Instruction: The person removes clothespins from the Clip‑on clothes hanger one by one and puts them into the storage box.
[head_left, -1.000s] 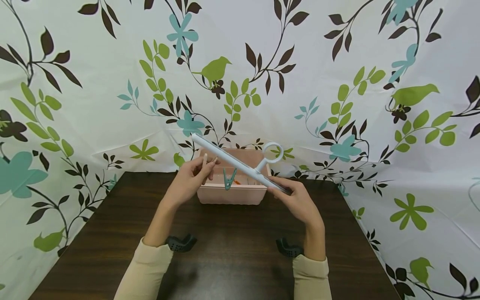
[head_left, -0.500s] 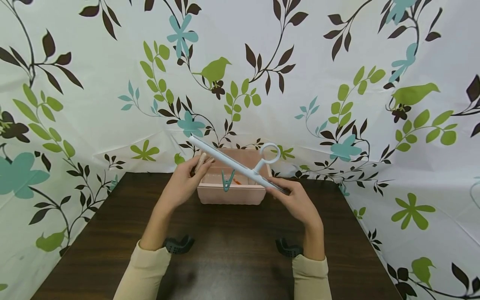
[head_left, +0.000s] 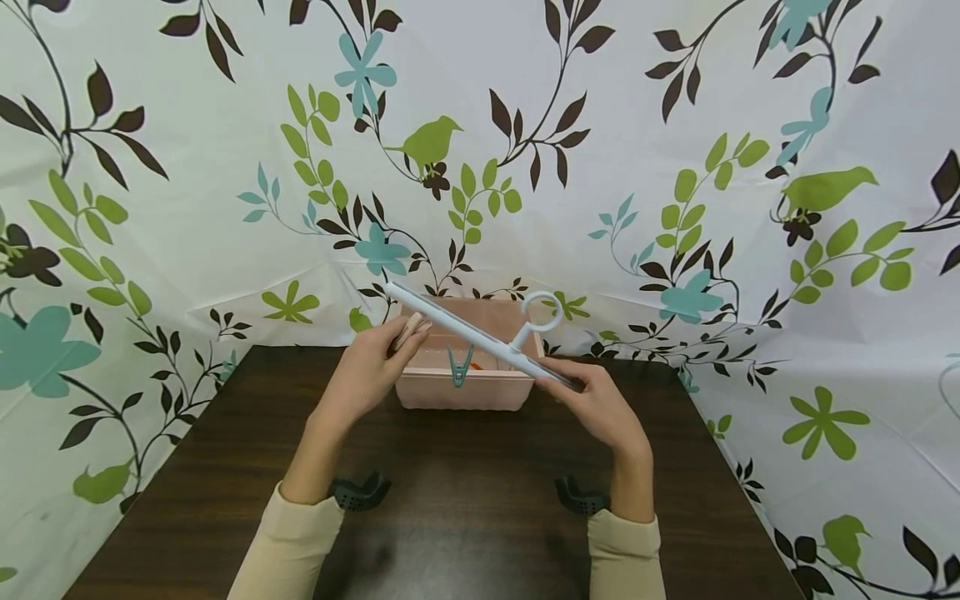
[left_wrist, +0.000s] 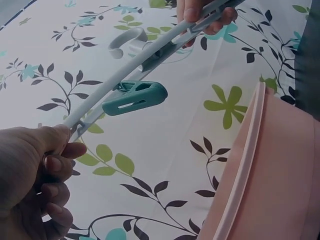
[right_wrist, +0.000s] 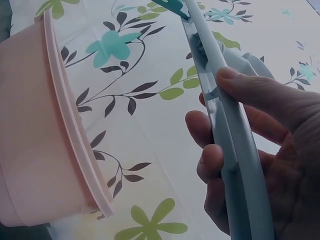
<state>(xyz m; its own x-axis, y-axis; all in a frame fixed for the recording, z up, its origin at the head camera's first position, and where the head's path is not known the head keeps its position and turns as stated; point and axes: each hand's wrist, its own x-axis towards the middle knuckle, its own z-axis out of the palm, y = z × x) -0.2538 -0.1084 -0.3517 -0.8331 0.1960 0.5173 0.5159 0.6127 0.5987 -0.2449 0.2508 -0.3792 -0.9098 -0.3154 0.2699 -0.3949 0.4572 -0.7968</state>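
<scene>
A pale blue plastic hanger [head_left: 468, 333] with a curled hook slants over the bin in the head view. My right hand [head_left: 600, 404] grips its lower right part, thumb on one side and fingers on the other, as the right wrist view shows. A teal clothespin [left_wrist: 136, 96] hangs from the hanger's bar. My left hand [head_left: 367, 367] is by the upper left end, pinching what looks like a beige clothespin [head_left: 407, 331], mostly hidden by the fingers. In the left wrist view the thumb meets the hanger's end; whether it touches, I cannot tell.
Behind and below the hanger, a pink bin [head_left: 465, 392] stands at the back of the dark wooden table [head_left: 465, 483]. Something small and orange [head_left: 476, 365] shows inside it. A leaf-patterned cloth [head_left: 480, 217] rises behind the table.
The beige clothespin has turned from nearly upright to slanting in my left hand. The hanger's left end has dipped a little, while my right hand keeps its grip.
</scene>
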